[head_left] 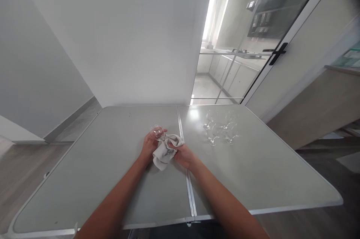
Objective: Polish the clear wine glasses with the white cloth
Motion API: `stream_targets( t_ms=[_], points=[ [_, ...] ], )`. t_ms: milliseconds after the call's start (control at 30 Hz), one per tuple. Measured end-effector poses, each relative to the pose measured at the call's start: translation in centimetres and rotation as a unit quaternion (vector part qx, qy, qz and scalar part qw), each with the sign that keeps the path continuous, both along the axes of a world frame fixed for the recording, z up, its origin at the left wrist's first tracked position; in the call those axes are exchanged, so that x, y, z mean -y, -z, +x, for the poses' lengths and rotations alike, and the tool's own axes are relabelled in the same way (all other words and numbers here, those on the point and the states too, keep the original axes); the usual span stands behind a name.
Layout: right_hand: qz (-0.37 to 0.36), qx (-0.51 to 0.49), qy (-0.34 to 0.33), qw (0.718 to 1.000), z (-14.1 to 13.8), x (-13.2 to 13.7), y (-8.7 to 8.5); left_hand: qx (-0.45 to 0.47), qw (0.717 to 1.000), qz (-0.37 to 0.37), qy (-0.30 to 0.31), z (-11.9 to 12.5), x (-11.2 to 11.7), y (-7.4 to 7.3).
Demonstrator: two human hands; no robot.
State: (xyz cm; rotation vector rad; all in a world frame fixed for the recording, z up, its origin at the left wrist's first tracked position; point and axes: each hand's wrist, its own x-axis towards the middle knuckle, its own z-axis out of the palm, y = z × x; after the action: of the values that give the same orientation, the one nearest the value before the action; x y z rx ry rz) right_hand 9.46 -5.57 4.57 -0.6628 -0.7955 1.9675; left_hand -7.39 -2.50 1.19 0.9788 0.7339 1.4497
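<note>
My left hand (149,144) grips a clear stemmed glass (158,132) near the middle of the grey folding table (112,164). A pale grey cloth (165,149) is wrapped around the lower part of the glass, and my right hand (183,155) holds that cloth against it. Only the top of the glass shows past my left fingers; the rest is hidden by the cloth.
Several clear stemmed glasses (221,128) stand together on the right half of the table, toward the back. A metal seam (185,164) runs front to back down the table's middle. A white wall rises behind, and a glass door with a black handle (277,53) stands at the right.
</note>
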Motion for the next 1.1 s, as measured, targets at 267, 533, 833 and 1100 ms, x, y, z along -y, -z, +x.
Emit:
stream_targets(
  t_ms=[267, 533, 833, 1100],
  points=[
    [0.063, 0.017, 0.064, 0.996, 0.1, -1.3, 2.8, 0.028, 0.999, 0.002, 0.033, 0.2, -0.3, 0.9],
    [0.061, 0.044, 0.092, 0.993, -0.1, -1.8, 3.3, -0.002, 0.997, -0.033, 0.071, 0.9, 0.2, 0.8],
    [0.015, 0.000, 0.293, 0.956, 0.2, -2.5, 2.5, -0.032, 0.998, -0.009, -0.062, 0.0, -0.4, 0.2],
    [0.073, -0.015, 0.149, 0.986, -0.8, -1.7, 2.5, -0.114, 0.981, 0.048, -0.153, 0.1, 0.3, 0.0]
  ],
)
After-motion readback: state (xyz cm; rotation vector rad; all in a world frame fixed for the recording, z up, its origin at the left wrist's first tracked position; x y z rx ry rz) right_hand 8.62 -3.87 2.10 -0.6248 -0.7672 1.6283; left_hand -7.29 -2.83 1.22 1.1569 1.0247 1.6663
